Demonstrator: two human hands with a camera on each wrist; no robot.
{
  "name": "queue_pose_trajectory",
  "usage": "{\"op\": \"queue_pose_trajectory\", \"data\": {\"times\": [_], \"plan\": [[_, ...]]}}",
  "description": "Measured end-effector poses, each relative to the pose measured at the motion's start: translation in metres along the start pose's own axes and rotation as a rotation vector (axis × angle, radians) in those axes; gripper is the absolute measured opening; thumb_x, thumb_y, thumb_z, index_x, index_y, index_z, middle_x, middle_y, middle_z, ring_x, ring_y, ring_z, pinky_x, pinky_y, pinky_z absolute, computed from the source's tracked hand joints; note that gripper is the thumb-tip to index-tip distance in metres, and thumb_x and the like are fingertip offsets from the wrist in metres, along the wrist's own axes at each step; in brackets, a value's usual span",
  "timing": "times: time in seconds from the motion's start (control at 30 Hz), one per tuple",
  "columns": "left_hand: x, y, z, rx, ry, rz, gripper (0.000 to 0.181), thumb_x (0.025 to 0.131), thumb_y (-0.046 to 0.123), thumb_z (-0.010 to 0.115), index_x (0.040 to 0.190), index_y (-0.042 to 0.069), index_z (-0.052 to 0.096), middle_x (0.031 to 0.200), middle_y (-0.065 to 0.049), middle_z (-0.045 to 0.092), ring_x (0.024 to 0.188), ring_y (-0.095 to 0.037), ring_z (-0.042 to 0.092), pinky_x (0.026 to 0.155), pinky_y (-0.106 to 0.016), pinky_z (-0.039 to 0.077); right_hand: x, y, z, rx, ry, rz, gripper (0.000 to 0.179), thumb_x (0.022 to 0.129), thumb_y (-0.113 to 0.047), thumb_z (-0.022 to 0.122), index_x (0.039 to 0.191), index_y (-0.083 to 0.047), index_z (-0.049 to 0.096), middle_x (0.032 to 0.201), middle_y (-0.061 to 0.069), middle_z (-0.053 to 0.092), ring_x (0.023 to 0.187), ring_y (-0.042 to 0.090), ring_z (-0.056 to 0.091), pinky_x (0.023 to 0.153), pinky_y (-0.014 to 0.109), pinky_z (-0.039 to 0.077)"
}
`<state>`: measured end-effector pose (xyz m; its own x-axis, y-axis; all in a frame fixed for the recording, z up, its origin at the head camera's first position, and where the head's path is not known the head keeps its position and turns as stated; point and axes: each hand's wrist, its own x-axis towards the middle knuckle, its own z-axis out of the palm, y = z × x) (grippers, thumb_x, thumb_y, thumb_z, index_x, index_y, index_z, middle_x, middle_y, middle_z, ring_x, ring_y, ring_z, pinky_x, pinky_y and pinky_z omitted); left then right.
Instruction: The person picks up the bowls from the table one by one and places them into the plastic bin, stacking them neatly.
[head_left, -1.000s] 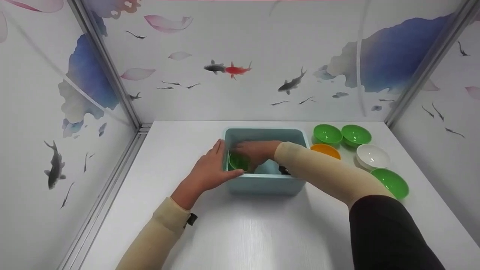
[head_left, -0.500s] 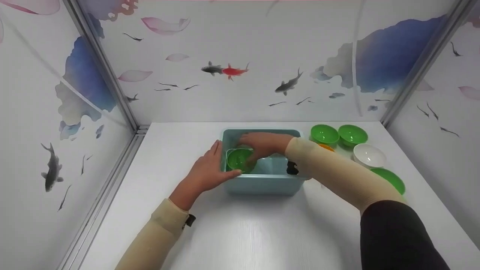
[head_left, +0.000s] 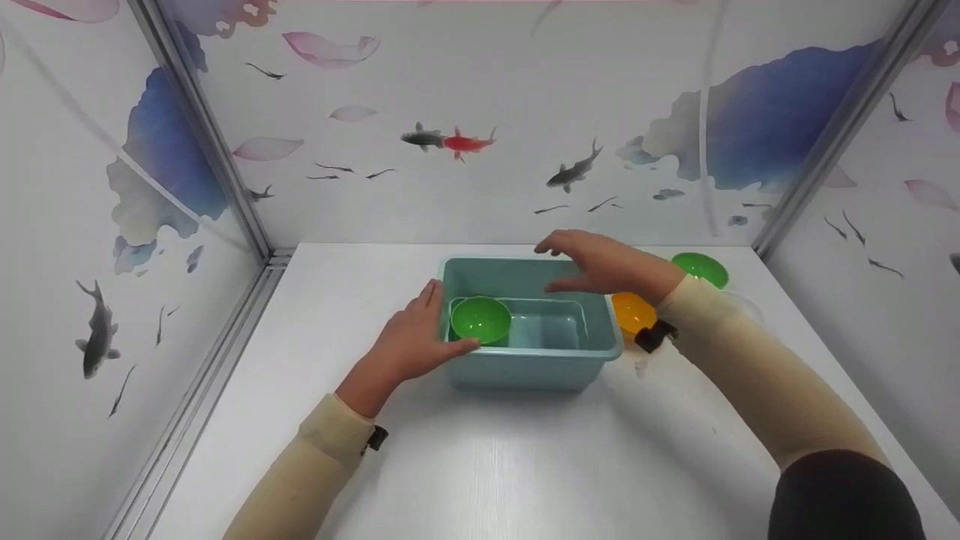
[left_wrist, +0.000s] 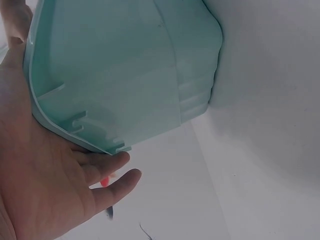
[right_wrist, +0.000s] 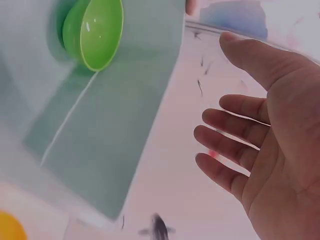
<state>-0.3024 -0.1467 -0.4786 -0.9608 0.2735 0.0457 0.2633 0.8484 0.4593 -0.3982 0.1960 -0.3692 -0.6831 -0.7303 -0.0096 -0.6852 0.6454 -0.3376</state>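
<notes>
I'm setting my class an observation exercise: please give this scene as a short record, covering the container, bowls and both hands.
Container: tub, on the table
Inside: green bowl, at the left end
Outside, right: orange bowl, second green bowl, white bowl, all partly hidden
Left hand: touching the tub's left side
Right hand: raised by the tub's right end, holding nothing

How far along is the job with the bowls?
Looks done: one green bowl sits in the tub, at left. In hand: no bowl; the left hand touches the tub and the empty right hand hovers near it. Probably left: the orange bowl and another green bowl outside the tub; the right sleeve may hide more.
</notes>
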Motion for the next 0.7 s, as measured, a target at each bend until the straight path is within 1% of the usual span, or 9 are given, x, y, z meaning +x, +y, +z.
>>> {"op": "queue_pose_trajectory", "data": {"times": [0.17,0.37,0.43,0.5,0.7], "plan": [[0.0,0.001,0.002,0.024,0.012,0.01,0.131,0.092,0.086,0.062,0.176,-0.001,0.012,0.183,-0.02,0.017,0.163,-0.042,0.033,0.125,-0.062,0.038,-0.039,0.021,0.0,0.021,0.077,0.039,0.066,0.101,-0.042,0.083,0.154,-0.011,0.06,0.151,0.014,0.063,0.138,0.039,0.06,0.118,0.064,0.046],[-0.002,0.001,0.004,0.016,0.003,0.005,0.132,0.092,0.087,0.062,0.176,-0.001,0.011,0.183,-0.021,0.017,0.164,-0.042,0.032,0.126,-0.06,0.037,-0.083,0.047,0.001,0.065,0.157,0.145,0.069,0.102,-0.044,0.083,0.156,-0.01,0.057,0.152,0.016,0.062,0.136,0.041,0.06,0.116,0.066,0.047],[-0.002,0.001,0.003,0.016,0.002,0.004,0.132,0.092,0.087,0.062,0.176,-0.001,0.012,0.183,-0.021,0.017,0.164,-0.042,0.032,0.126,-0.06,0.037,-0.095,0.053,0.0,0.079,0.184,0.177,0.068,0.102,-0.044,0.083,0.156,-0.011,0.057,0.15,0.016,0.063,0.134,0.04,0.061,0.115,0.065,0.048],[-0.002,0.002,0.002,0.017,0.004,0.003,0.131,0.092,0.086,0.062,0.176,-0.001,0.012,0.183,-0.021,0.017,0.164,-0.041,0.032,0.126,-0.061,0.037,-0.105,0.057,-0.002,0.094,0.216,0.192,0.068,0.102,-0.042,0.083,0.155,-0.01,0.058,0.149,0.017,0.063,0.134,0.041,0.06,0.114,0.066,0.048],[-0.002,0.001,0.001,0.015,0.005,-0.007,0.129,0.093,0.084,0.064,0.176,0.0,0.012,0.183,-0.02,0.017,0.164,-0.041,0.032,0.127,-0.06,0.037,-0.132,0.068,-0.005,0.12,0.275,0.243,0.066,0.101,-0.034,0.085,0.154,-0.007,0.057,0.153,0.018,0.061,0.137,0.042,0.058,0.114,0.069,0.047]]}}
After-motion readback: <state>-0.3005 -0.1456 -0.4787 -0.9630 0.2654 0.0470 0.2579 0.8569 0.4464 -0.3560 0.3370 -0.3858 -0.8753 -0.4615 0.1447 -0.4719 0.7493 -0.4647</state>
